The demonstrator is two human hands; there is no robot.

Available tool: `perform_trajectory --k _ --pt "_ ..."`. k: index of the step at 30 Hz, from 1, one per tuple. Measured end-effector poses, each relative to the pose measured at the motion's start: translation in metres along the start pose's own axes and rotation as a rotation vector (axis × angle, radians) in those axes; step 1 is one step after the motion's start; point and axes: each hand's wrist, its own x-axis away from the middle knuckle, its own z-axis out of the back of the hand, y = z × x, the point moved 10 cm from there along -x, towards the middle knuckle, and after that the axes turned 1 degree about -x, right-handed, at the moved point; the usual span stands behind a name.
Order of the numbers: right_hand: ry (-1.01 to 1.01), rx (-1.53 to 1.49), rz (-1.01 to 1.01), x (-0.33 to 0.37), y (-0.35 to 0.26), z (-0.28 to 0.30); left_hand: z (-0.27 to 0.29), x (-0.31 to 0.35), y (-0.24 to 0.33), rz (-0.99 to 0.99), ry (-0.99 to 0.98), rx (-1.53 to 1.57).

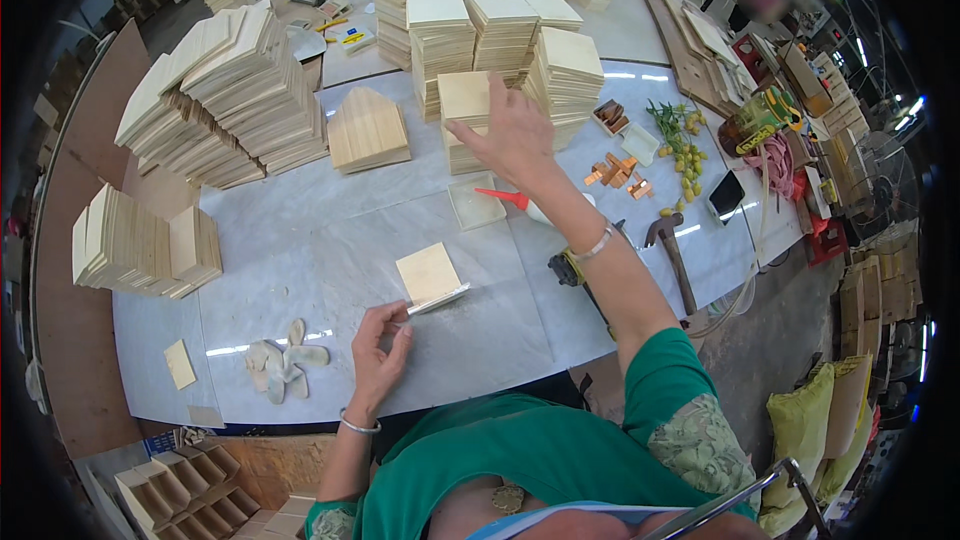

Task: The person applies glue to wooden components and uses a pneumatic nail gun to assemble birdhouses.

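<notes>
My left hand pinches the end of a thin strip that stands on edge along the near side of a small square wooden board on the table. My right hand reaches forward over a stack of square wooden boards, its thumb and forefinger spread at the top board. Behind that stack rise several more stacks of boards. Below the right hand are a shallow translucent tray and a white bottle with a red nozzle, partly hidden by my forearm.
Pointed board stacks fill the back left, with another stack nearer. Pale finger-shaped pieces lie front left. To the right are a hammer, phone, copper-coloured pieces, yellowish fruit and a jar.
</notes>
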Motion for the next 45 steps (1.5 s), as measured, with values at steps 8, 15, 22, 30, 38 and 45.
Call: perform_trajectory --k 8,15,22,30,38,45 --pt "-0.103 0.119 -0.102 -0.026 0.013 -0.035 0.017 0.001 0.012 -0.009 0.054 -0.034" --pt "0.197 -0.226 0.202 0.054 -0.044 0.048 0.04 -0.025 0.039 0.009 0.22 0.199" --pt "-0.045 -0.733 0.34 0.155 -0.097 0.066 0.013 -0.033 0.083 -0.004 0.234 0.554" --pt "-0.266 -1.415 -0.32 0.125 -0.039 0.0 0.01 -0.041 0.109 -0.389 0.246 0.238" --pt "-0.323 -1.447 -0.433 0.142 -0.02 -0.027 -0.012 -0.016 0.107 -0.604 0.187 -0.441" --pt "-0.344 -1.394 -0.464 0.155 -0.019 -0.037 -0.011 -0.013 0.09 -0.588 0.19 -0.394"
